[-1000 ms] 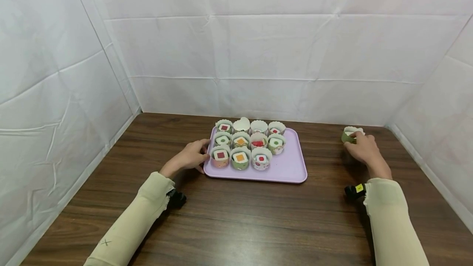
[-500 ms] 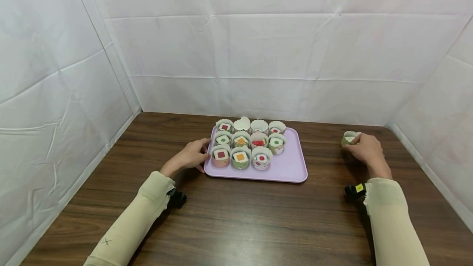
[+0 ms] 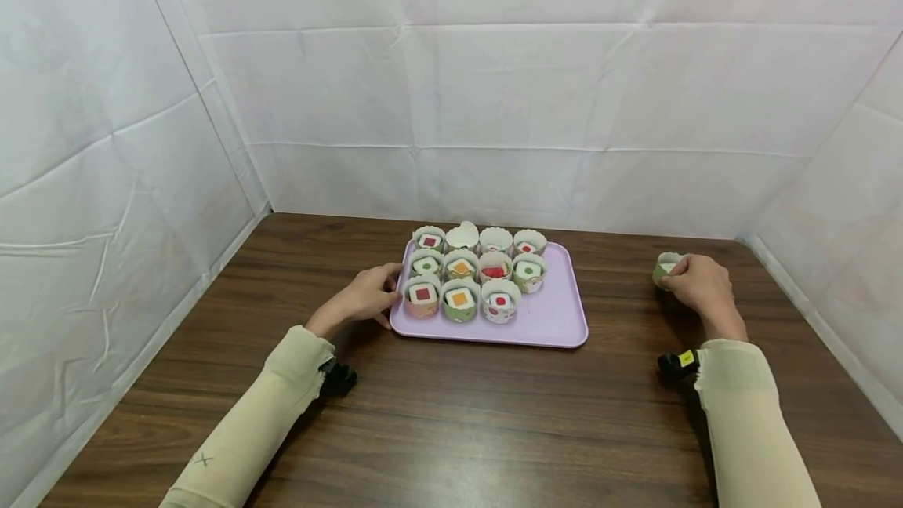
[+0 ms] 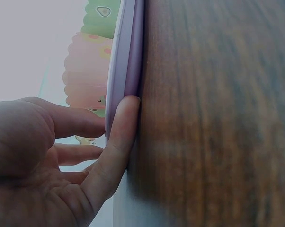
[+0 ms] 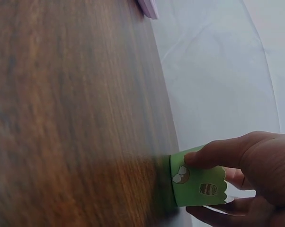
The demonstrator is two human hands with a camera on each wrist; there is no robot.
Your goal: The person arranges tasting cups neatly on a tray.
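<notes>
My left hand (image 3: pixel 363 294) is at the left edge of the lavender tray (image 3: pixel 557 312), gripping its rim. In the left wrist view, one finger (image 4: pixel 121 127) lies along the tray's outer side, low by the table, and other fingertips meet the rim. Several paper baking cups stand in rows on the tray, including a pink cup (image 3: pixel 422 309) in front; white pieces with red, orange or green centres show in many. Far to the right, my right hand (image 3: pixel 700 282) pinches a green paper baking cup (image 5: pixel 197 182), which stands upright on the table with something white inside.
The dark wood table (image 3: pixel 458 414) is bordered by white cloth (image 3: pixel 494 100) behind and at both sides. Cups fill the tray's left and middle; its right strip is bare lavender. Black wrist cameras (image 3: pixel 677 367) sit under both cuffs.
The right hand's fingers have moved from over the green cup to its near right side, and the cup has shifted slightly toward me. The left hand and tray have stayed in place.
</notes>
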